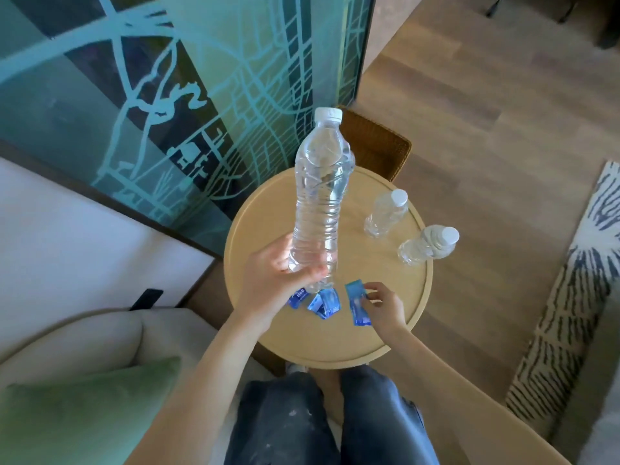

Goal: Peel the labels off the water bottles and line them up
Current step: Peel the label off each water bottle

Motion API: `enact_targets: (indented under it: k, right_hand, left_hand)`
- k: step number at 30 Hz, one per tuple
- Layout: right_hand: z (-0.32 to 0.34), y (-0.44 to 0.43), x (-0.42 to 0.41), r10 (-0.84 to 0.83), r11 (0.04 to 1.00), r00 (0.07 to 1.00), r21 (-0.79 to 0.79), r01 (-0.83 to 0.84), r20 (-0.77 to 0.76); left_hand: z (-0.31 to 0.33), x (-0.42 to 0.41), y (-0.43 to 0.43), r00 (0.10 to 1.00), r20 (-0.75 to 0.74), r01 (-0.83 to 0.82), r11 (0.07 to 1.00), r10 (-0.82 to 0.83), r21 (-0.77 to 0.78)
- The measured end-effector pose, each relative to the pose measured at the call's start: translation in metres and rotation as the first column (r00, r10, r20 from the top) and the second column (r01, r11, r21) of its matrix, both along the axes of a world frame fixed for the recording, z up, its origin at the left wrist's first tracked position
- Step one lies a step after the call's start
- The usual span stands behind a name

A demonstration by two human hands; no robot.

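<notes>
The right hand (384,305) rests on the table (396,330), its fingers pinched on a blue label (356,305); two more labels (318,303) lie between the hands. The left hand (271,280) is wrapped around the bottom of a bare bottle (318,199), held up off the table. Past the right hand, two bare bottles (407,226) stand side by side.

Lounge: cushioned sofa (100,333), round side table (385,330), patterned rug (570,297)

- Single head-worn wide-angle view, looks forward and steeply down from above.
- Close over round table (396,344), with knees at the bottom edge and floor on the right.
- No second view.
</notes>
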State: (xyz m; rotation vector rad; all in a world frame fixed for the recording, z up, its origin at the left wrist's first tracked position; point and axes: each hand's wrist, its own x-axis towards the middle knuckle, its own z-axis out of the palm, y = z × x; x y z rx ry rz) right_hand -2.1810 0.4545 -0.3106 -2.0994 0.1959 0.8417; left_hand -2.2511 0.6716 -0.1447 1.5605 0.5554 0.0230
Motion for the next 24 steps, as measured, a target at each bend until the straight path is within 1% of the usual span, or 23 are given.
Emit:
enact_targets:
  k: [4,8,14,17,20,21,24]
  right_hand:
    - [-0.034,-0.005,-0.008,0.044,0.998,0.999,-0.048,-0.045,-0.013]
    - [-0.052,-0.01,-0.012,0.175,0.979,0.984,-0.102,-0.177,-0.024]
    - [-0.047,-0.02,-0.012,0.375,0.913,0.921,-0.214,-0.348,0.102]
    - [-0.03,-0.017,-0.01,0.435,0.892,0.868,-0.248,-0.378,0.241]
    - [0.001,-0.009,-0.004,0.469,0.88,0.789,-0.282,-0.381,0.397]
    - [0.013,-0.005,-0.001,0.487,0.873,0.74,-0.296,-0.388,0.465]
    - [0.052,0.006,0.015,0.524,0.849,0.547,-0.346,-0.4,0.653]
  left_hand:
    - [-0.032,-0.007,0.001,0.996,-0.069,-0.058,0.998,0.057,-0.018]
    - [-0.051,-0.014,-0.001,0.992,-0.109,-0.077,0.996,0.071,-0.052]
    - [-0.053,-0.017,0.0,0.992,-0.106,-0.084,0.989,0.071,-0.124]
    - [-0.047,-0.015,0.003,0.994,-0.085,-0.074,0.984,0.061,-0.16]
    - [-0.036,-0.012,0.008,0.997,-0.07,-0.052,0.989,0.043,-0.135]
    - [-0.031,-0.011,0.009,0.997,-0.063,-0.048,0.99,0.04,-0.132]
    - [-0.015,-0.009,0.012,0.999,-0.036,-0.044,0.987,0.039,-0.156]
